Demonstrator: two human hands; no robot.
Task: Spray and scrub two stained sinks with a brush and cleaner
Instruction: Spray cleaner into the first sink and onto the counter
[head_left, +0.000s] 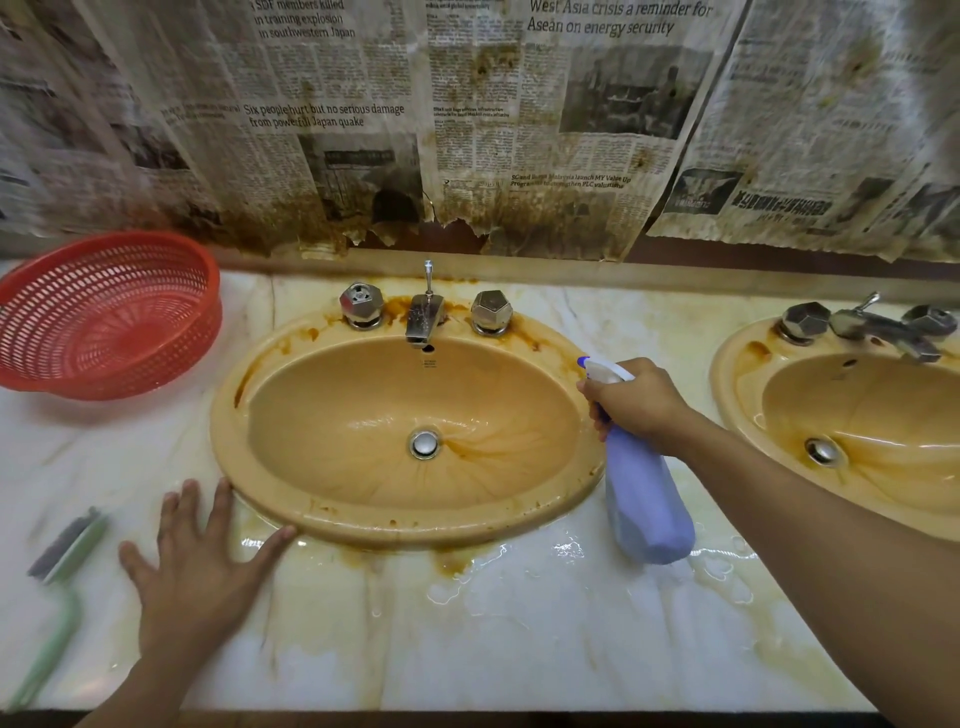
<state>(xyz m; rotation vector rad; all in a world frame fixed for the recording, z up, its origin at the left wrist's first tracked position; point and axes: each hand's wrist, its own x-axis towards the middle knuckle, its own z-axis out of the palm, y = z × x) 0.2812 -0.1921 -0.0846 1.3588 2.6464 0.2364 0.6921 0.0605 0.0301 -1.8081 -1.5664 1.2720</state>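
Head view of a marble counter (467, 639) with two stained sinks. The right hand (636, 400) is wrapped around the neck of a pale blue spray bottle (647, 499), fingers closed on it near the trigger, nozzle aimed over the rim of the near sink (410, 431); the bottle hangs tilted at that sink's right edge. The left hand (200, 561) lies flat on the counter, fingers spread wide and holding nothing, fingertips touching the sink's front-left rim. The green-handled brush (65, 551) rests on the counter at the far left, apart from the left hand. The second sink (852, 415) sits to the right, also streaked brown. A red basket (109, 317) stands at the back left.

Risks, as judged: the counter in front of the sink is wet, so the bracing left hand could slip; the tilted bottle may mist past the bowl onto the taps (426, 309) or the newspaper (467, 119) taped to the wall, which is already soaked and torn along its lower edge.

Legible headlines include "Six people hurt but no serious damage from powerful Japan quake" and "West Asia crisis a reminder for Asean on energy security". No label can be read on the bottle.
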